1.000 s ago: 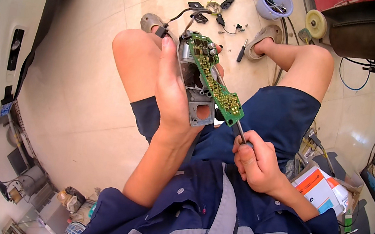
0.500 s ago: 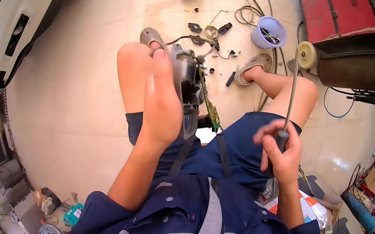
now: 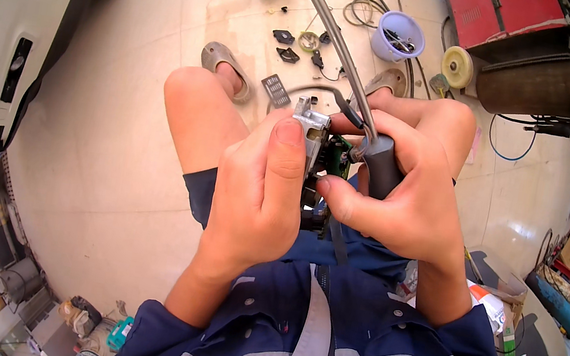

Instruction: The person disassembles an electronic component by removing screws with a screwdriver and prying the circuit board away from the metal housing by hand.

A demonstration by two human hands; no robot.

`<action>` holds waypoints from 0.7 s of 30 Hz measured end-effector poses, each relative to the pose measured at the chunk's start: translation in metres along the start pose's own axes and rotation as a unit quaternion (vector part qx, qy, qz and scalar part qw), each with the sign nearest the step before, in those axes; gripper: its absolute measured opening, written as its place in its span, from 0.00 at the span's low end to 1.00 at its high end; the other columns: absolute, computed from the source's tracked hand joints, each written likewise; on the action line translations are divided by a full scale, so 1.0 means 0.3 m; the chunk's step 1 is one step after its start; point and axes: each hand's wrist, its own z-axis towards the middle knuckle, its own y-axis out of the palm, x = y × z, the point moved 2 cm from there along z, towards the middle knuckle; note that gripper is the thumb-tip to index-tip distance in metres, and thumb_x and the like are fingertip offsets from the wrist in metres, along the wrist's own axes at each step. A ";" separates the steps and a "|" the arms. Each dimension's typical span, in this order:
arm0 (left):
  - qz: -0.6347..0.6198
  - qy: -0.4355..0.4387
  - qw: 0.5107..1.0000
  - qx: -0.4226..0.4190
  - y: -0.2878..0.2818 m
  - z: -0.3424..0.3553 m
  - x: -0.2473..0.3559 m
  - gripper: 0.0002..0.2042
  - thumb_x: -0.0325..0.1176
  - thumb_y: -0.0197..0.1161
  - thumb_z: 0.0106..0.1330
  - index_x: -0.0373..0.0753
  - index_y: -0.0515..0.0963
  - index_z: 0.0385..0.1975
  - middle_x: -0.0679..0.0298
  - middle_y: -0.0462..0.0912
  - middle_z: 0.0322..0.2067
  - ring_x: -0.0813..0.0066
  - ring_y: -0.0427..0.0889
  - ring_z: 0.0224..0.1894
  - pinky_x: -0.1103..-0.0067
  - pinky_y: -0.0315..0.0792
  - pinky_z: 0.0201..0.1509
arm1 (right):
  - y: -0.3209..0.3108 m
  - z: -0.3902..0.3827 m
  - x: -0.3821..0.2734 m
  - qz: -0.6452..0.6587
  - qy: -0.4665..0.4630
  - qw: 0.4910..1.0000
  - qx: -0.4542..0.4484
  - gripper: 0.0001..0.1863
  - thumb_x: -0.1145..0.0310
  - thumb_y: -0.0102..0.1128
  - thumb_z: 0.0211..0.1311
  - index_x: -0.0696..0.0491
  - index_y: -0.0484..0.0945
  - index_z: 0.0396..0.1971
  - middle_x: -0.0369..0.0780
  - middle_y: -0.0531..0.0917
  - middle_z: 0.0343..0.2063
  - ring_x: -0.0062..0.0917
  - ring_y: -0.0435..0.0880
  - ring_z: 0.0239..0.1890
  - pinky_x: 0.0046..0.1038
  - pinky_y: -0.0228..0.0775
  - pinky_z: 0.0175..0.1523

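Note:
My left hand [image 3: 259, 185] is closed around a small metal housing [image 3: 316, 127] in front of my lap, its thumb lying along the upper edge. A green circuit board [image 3: 339, 157] shows on the housing's right side. My right hand [image 3: 417, 205] grips the dark grey handle of a screwdriver [image 3: 380, 166], whose long shaft slants up and away to the left. The thumb and fingers of that hand also reach the housing's board side. A dark cable [image 3: 327, 90] runs behind the shaft toward the housing. Where it joins is hidden by my fingers.
On the floor ahead lie a slotted grey plate [image 3: 276, 91] and several black plastic parts [image 3: 288, 55]. A lavender bucket [image 3: 398, 39] with tools stands beyond my right foot. Hoses run past it, near a red cabinet [image 3: 504, 15]. A white car [image 3: 16, 27] is at the left.
My right hand has moved left from over my thigh to the housing, bringing the screwdriver, which now tilts left. The housing has turned in my left hand. The slotted plate now shows on the floor.

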 end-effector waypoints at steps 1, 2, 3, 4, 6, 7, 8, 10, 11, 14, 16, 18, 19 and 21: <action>0.010 0.003 1.000 -0.005 0.000 0.001 -0.001 0.28 0.45 0.32 0.78 0.27 0.77 0.37 0.59 0.72 0.41 0.70 0.72 0.41 0.75 0.65 0.51 | 0.001 -0.003 0.000 0.018 0.012 1.000 0.006 0.25 0.76 0.70 0.44 0.63 0.76 0.47 0.30 0.77 0.20 0.09 0.73 0.21 0.13 0.59 0.27; 0.005 -0.003 1.000 -0.009 -0.003 0.002 0.008 0.28 0.45 0.32 0.78 0.27 0.77 0.36 0.59 0.72 0.41 0.70 0.72 0.42 0.75 0.65 0.51 | 0.008 -0.003 -0.005 0.037 0.023 0.999 0.010 0.26 0.76 0.70 0.44 0.63 0.76 0.47 0.29 0.76 0.18 0.07 0.71 0.18 0.12 0.57 0.25; 0.003 -0.010 1.000 -0.015 -0.007 0.002 0.011 0.29 0.46 0.32 0.78 0.27 0.77 0.36 0.59 0.72 0.41 0.70 0.72 0.43 0.75 0.65 0.50 | 0.013 -0.004 -0.007 0.056 0.034 0.998 0.015 0.26 0.77 0.70 0.44 0.63 0.76 0.47 0.27 0.75 0.16 0.06 0.70 0.15 0.12 0.55 0.23; 0.000 -0.017 1.000 -0.022 -0.009 0.001 0.013 0.29 0.46 0.32 0.78 0.28 0.78 0.36 0.59 0.73 0.40 0.70 0.72 0.43 0.75 0.65 0.50 | 0.017 -0.007 -0.007 0.064 0.038 0.997 0.016 0.26 0.77 0.69 0.45 0.63 0.76 0.48 0.28 0.75 0.16 0.06 0.70 0.15 0.11 0.55 0.23; 0.006 -0.027 0.999 -0.031 -0.018 0.001 0.015 0.29 0.47 0.32 0.78 0.28 0.78 0.37 0.60 0.74 0.39 0.70 0.72 0.43 0.76 0.65 0.50 | 0.020 -0.009 -0.011 0.079 0.044 0.996 0.019 0.25 0.77 0.68 0.46 0.63 0.75 0.48 0.28 0.75 0.16 0.07 0.71 0.15 0.11 0.55 0.22; 0.010 -0.029 0.999 -0.033 -0.021 0.001 0.015 0.29 0.47 0.33 0.78 0.28 0.78 0.37 0.60 0.75 0.39 0.71 0.72 0.43 0.76 0.65 0.50 | 0.020 -0.008 -0.017 0.079 0.042 0.996 0.018 0.25 0.77 0.67 0.46 0.64 0.75 0.48 0.28 0.75 0.16 0.07 0.71 0.15 0.11 0.56 0.22; 0.019 -0.025 0.999 -0.027 -0.021 0.002 0.009 0.29 0.47 0.33 0.78 0.28 0.78 0.37 0.61 0.76 0.38 0.71 0.73 0.42 0.76 0.65 0.50 | 0.020 -0.008 -0.021 0.079 0.040 0.996 0.017 0.25 0.77 0.67 0.47 0.64 0.75 0.49 0.29 0.75 0.16 0.07 0.72 0.15 0.11 0.56 0.22; 0.017 -0.031 0.999 -0.025 -0.023 0.001 -0.003 0.29 0.48 0.33 0.78 0.28 0.78 0.38 0.61 0.77 0.37 0.72 0.74 0.41 0.76 0.66 0.50 | 0.020 -0.010 -0.018 0.071 0.024 0.997 0.015 0.24 0.78 0.65 0.49 0.64 0.74 0.49 0.30 0.76 0.16 0.08 0.72 0.14 0.12 0.57 0.22; 0.008 -0.042 0.999 -0.028 -0.023 -0.001 -0.009 0.29 0.48 0.33 0.78 0.28 0.78 0.39 0.61 0.78 0.37 0.72 0.75 0.41 0.77 0.66 0.50 | 0.019 -0.013 -0.006 0.063 0.009 0.998 0.015 0.24 0.78 0.65 0.49 0.64 0.74 0.50 0.30 0.76 0.16 0.09 0.72 0.14 0.12 0.57 0.21; -0.022 -0.064 0.997 -0.031 -0.020 -0.001 -0.017 0.29 0.48 0.33 0.78 0.28 0.79 0.39 0.61 0.80 0.37 0.73 0.77 0.41 0.77 0.67 0.51 | 0.024 -0.017 -0.020 0.114 0.042 0.992 0.017 0.23 0.79 0.63 0.52 0.65 0.72 0.51 0.32 0.77 0.17 0.10 0.72 0.13 0.12 0.58 0.20; -0.038 -0.070 0.996 -0.032 -0.019 0.000 -0.020 0.29 0.47 0.33 0.78 0.28 0.79 0.40 0.61 0.81 0.37 0.74 0.77 0.40 0.78 0.68 0.51 | 0.029 -0.019 -0.025 0.143 0.061 0.988 0.017 0.24 0.80 0.61 0.53 0.66 0.71 0.52 0.32 0.77 0.18 0.10 0.72 0.13 0.12 0.59 0.19; -0.048 -0.070 0.996 -0.035 -0.017 0.003 -0.018 0.29 0.47 0.33 0.78 0.28 0.79 0.40 0.61 0.81 0.37 0.75 0.77 0.40 0.78 0.67 0.52 | 0.031 -0.024 -0.018 0.149 0.055 0.987 0.018 0.24 0.80 0.61 0.54 0.66 0.70 0.53 0.33 0.77 0.18 0.10 0.72 0.13 0.13 0.59 0.19; -0.051 -0.070 0.996 -0.036 -0.017 0.004 -0.017 0.29 0.47 0.33 0.78 0.28 0.79 0.40 0.61 0.81 0.37 0.75 0.77 0.40 0.78 0.67 0.53 | 0.034 -0.025 -0.016 0.154 0.054 0.986 0.019 0.24 0.80 0.60 0.55 0.66 0.70 0.53 0.33 0.77 0.18 0.10 0.72 0.12 0.13 0.59 0.19; -0.050 -0.067 0.996 -0.040 -0.018 0.008 -0.015 0.28 0.46 0.34 0.78 0.28 0.79 0.40 0.61 0.81 0.37 0.76 0.76 0.40 0.77 0.65 0.55 | 0.038 -0.031 -0.013 0.166 0.061 0.984 0.025 0.24 0.80 0.59 0.56 0.66 0.70 0.54 0.33 0.77 0.18 0.10 0.72 0.12 0.13 0.59 0.19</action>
